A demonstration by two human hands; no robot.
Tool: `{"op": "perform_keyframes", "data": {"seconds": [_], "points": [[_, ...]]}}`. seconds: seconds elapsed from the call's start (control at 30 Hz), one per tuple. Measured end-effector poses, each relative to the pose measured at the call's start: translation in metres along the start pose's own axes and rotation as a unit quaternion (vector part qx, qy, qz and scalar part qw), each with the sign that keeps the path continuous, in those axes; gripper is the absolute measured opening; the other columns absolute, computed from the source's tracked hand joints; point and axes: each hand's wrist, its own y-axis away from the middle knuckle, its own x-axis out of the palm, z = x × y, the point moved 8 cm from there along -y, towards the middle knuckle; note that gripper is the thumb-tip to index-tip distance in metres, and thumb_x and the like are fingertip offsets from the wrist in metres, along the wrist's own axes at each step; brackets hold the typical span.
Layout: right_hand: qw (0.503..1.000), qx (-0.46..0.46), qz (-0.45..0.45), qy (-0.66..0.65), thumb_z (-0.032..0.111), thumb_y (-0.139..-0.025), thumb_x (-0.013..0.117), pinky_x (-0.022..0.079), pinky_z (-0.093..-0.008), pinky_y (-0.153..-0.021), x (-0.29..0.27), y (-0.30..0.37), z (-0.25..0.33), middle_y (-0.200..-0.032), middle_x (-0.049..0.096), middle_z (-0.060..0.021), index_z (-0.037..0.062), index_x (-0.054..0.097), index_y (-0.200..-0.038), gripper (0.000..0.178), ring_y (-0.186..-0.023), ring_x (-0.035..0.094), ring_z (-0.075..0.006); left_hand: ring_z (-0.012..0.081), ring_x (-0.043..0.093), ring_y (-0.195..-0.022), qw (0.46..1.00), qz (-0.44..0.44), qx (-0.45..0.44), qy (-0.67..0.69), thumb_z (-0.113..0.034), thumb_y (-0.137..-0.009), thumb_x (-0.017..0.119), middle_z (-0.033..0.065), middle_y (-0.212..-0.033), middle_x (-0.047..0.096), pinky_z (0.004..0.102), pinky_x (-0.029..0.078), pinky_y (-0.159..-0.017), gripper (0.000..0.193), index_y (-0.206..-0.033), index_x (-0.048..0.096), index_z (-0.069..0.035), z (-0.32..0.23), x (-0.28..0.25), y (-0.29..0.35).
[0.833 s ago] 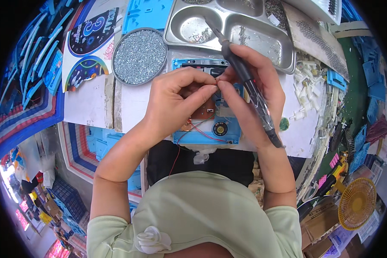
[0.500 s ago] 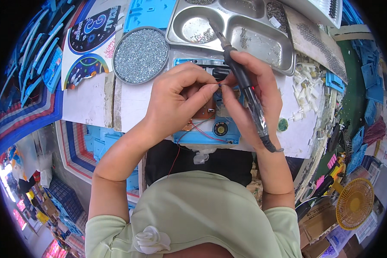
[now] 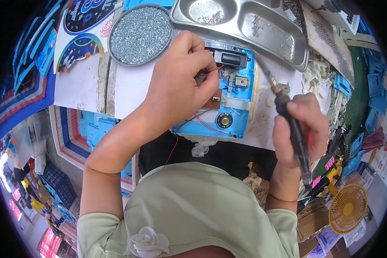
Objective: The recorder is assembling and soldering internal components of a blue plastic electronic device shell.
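Observation:
A blue plastic casing (image 3: 241, 129) lies in front of me, with a round speaker (image 3: 224, 121), a brown circuit board (image 3: 210, 102), a black box-shaped part (image 3: 231, 59) and thin wires inside it. Over the casing's left side, my left hand (image 3: 180, 79) is closed in a pinch on a red wire (image 3: 204, 74); the fingers partly hide it. My right hand (image 3: 310, 124) grips the black handle of a soldering iron (image 3: 293, 118) to the right of the casing. The iron's tip points up and left, apart from the casing.
Beyond the casing stand a round dish of small metal screws (image 3: 140, 35) and a steel compartment tray (image 3: 273, 36) holding small metal parts. White plastic pieces (image 3: 316, 86) are heaped at the right. A yellow fan (image 3: 348, 209) is at the lower right.
My right hand has moved right and toward me with the soldering iron, away from my left hand. The left hand has shifted slightly up, still pinching. The view has shifted a little.

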Motion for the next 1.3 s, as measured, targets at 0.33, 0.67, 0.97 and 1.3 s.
{"op": "perform_keyframes", "data": {"seconds": [0.33, 0.67, 0.97, 1.3], "points": [[0.996, -0.015, 0.082, 0.025, 0.001, -0.070, 0.079, 0.040, -0.0332, -0.053, 0.022, 0.010, -0.003, -0.067, 0.055, -0.0048, 0.0061, 0.068, -0.098, 0.030, -0.056, 0.050, -0.0231, 0.0171, 0.055, -0.077, 1.000, -0.011, -0.008, -0.003, 0.002, -0.077, 0.072, 0.0073, -0.090, 0.050, 0.0280, 0.048, -0.066, 0.008, -0.082, 0.065, 0.002, 0.004, 0.001, 0.002], [0.995, -0.022, 0.086, 0.043, 0.001, -0.071, 0.079, 0.041, -0.0326, -0.054, 0.028, 0.010, -0.005, -0.066, 0.053, -0.0041, 0.0079, 0.068, -0.099, 0.031, -0.057, 0.050, -0.0231, 0.0185, 0.055, -0.077, 0.999, -0.026, 0.016, -0.024, 0.000, -0.077, 0.071, 0.0080, -0.089, 0.050, 0.0291, 0.048, -0.066, 0.008, -0.081, 0.065, 0.002, 0.002, -0.002, 0.002], [0.983, -0.103, 0.127, 0.087, -0.005, -0.066, 0.080, 0.038, -0.0329, -0.054, 0.034, 0.008, 0.003, -0.065, 0.051, -0.0028, 0.0092, 0.069, -0.097, 0.036, -0.058, 0.048, -0.0224, 0.0187, 0.057, -0.076, 0.999, -0.036, 0.019, -0.017, 0.000, -0.077, 0.071, 0.0086, -0.090, 0.051, 0.0293, 0.050, -0.066, 0.008, -0.081, 0.065, 0.002, 0.004, -0.001, 0.002], [0.991, -0.039, 0.117, 0.046, -0.004, -0.065, 0.078, 0.039, -0.0327, -0.053, 0.026, 0.004, -0.006, -0.066, 0.054, -0.0042, 0.0080, 0.070, -0.096, 0.034, -0.058, 0.050, -0.0227, 0.0176, 0.057, -0.075, 0.999, -0.033, 0.006, -0.014, 0.001, -0.077, 0.071, 0.0079, -0.090, 0.051, 0.0283, 0.050, -0.064, 0.008, -0.081, 0.064, 0.002, 0.003, -0.001, 0.002]]}}
